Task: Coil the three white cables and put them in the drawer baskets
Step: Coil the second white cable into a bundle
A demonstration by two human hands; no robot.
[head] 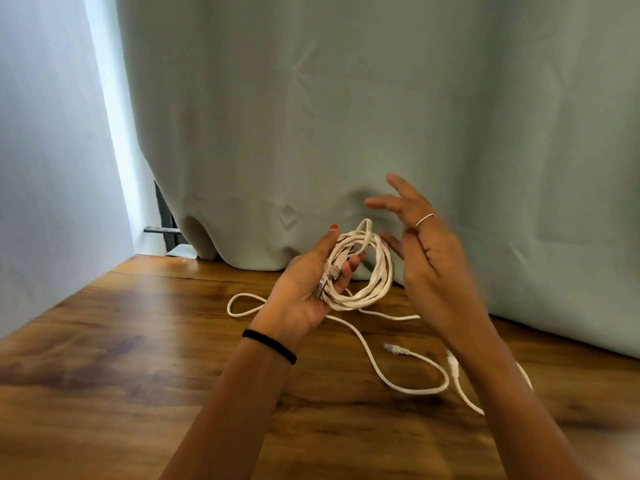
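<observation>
My left hand grips a coiled white cable above the wooden table, with two plug ends lying against the palm. My right hand is raised just right of the coil, fingers spread and straight, holding nothing. A loose white cable trails across the table below the hands, its clear plug lying near the middle. Another white cable lies partly hidden under my right forearm. No drawer or basket is in view.
A pale green curtain hangs behind the table and drapes onto its back edge. At the left is a white wall with a dark metal frame beside it. Bare wood spreads across the table's left and front.
</observation>
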